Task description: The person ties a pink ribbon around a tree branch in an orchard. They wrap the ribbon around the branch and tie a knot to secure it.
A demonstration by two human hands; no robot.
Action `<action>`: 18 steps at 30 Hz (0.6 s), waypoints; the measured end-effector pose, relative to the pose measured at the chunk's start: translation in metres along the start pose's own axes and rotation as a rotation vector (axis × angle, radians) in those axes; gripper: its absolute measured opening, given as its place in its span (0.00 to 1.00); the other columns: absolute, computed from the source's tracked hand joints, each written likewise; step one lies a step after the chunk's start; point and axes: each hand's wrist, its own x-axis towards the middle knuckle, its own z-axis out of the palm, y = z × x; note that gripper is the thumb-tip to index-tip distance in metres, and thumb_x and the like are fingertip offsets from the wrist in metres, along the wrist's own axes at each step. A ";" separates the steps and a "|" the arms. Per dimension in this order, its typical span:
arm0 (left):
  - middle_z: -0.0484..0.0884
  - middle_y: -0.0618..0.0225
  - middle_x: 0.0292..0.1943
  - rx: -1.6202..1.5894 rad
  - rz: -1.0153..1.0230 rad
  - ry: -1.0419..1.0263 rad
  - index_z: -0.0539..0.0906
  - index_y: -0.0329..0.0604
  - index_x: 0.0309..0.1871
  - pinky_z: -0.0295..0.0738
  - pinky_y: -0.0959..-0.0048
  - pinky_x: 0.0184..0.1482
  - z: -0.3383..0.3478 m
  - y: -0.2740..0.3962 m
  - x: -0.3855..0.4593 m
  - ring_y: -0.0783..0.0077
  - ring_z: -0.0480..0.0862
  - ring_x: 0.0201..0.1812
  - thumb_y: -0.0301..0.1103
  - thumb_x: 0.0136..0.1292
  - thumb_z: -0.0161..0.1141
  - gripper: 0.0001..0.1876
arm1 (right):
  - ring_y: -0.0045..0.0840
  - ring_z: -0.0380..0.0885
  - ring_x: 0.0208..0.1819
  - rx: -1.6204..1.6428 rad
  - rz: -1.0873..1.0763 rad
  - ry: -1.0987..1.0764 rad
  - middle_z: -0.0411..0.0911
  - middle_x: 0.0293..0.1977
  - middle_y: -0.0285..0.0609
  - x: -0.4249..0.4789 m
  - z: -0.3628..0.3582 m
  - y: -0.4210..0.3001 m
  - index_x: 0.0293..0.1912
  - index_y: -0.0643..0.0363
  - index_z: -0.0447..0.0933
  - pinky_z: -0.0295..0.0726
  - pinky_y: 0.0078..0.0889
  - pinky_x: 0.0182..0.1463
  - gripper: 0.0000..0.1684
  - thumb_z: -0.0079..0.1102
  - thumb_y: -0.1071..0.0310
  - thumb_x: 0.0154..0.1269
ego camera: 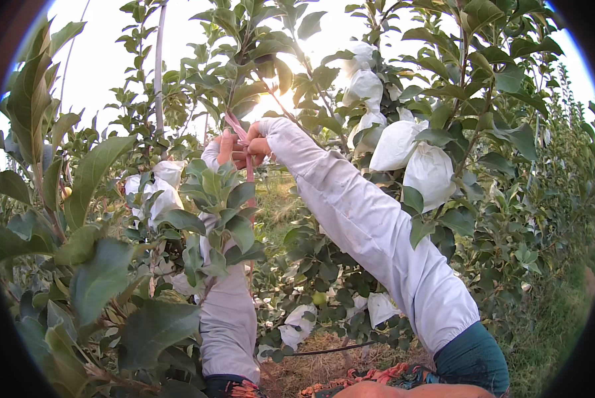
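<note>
A pink strip of soft material point(250, 184) runs up to a leafy branch, looped around it, with one end hanging down. My left hand point(229, 149) grips the strip near the loop, thumb raised. Close against it, my right hand point(259, 142) pinches the same strip at the bunched part, its fingers bent. Light-coloured sleeves cover both forearms. A leafy shoot point(218, 199) stands in front of my left forearm and hides part of it.
White fruit bags point(429, 176) hang on the tree at the right, and more white bags point(165, 191) hang at the left. Large leaves point(101, 273) crowd the near left. A pole point(159, 69) rises behind. A dark hose point(332, 350) crosses low down.
</note>
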 end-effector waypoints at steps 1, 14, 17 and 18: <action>0.77 0.62 0.28 0.001 -0.032 -0.059 0.72 0.35 0.37 0.74 0.74 0.26 -0.025 0.011 0.013 0.70 0.78 0.23 0.46 0.66 0.46 0.19 | 0.21 0.77 0.20 0.114 -0.021 -0.020 0.76 0.20 0.41 0.011 0.019 -0.026 0.28 0.66 0.74 0.74 0.18 0.23 0.06 0.55 0.73 0.55; 0.75 0.60 0.26 -0.406 -0.004 -0.306 0.71 0.34 0.38 0.72 0.72 0.22 0.000 -0.016 0.010 0.69 0.75 0.22 0.41 0.66 0.46 0.15 | 0.20 0.74 0.21 0.095 -0.024 0.167 0.75 0.22 0.44 -0.019 0.015 -0.011 0.35 0.71 0.71 0.76 0.21 0.24 0.10 0.59 0.79 0.52; 0.74 0.61 0.25 -0.389 -0.029 -0.306 0.70 0.36 0.36 0.73 0.68 0.22 -0.001 -0.011 0.007 0.68 0.75 0.23 0.43 0.66 0.46 0.16 | 0.23 0.76 0.21 0.188 0.079 0.177 0.75 0.23 0.47 -0.024 0.018 -0.015 0.37 0.74 0.67 0.76 0.21 0.22 0.14 0.60 0.79 0.50; 0.74 0.61 0.25 -0.398 -0.040 -0.305 0.70 0.37 0.35 0.73 0.67 0.22 0.003 -0.009 0.006 0.68 0.75 0.23 0.44 0.66 0.46 0.16 | 0.23 0.77 0.21 0.228 0.086 0.155 0.76 0.23 0.47 -0.029 0.016 -0.015 0.36 0.73 0.67 0.76 0.20 0.21 0.14 0.61 0.79 0.50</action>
